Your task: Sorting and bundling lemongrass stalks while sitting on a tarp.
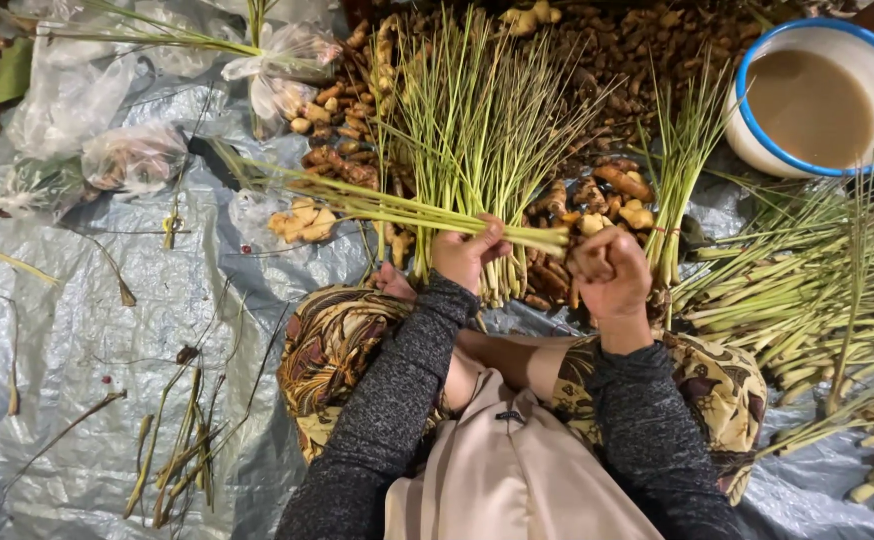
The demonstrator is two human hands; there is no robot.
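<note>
My left hand [467, 252] grips a bundle of lemongrass stalks [377, 205] that lies level, its leafy tips pointing left and its cut ends reaching right. My right hand [612, 272] is closed in a fist just past those cut ends; what it holds is too small to make out. Both arms wear dark grey sleeves. Under the hands lies a standing-out fan of more lemongrass [477, 120] and a heap of brown ginger-like roots [607, 60].
A blue-rimmed white basin [757, 140] with murky liquid sits at the top right. More tied lemongrass bundles [807, 290] lie on the right. Clear plastic bags [132, 155] and loose trimmings [182, 440] lie on the grey tarp [77, 330] at the left.
</note>
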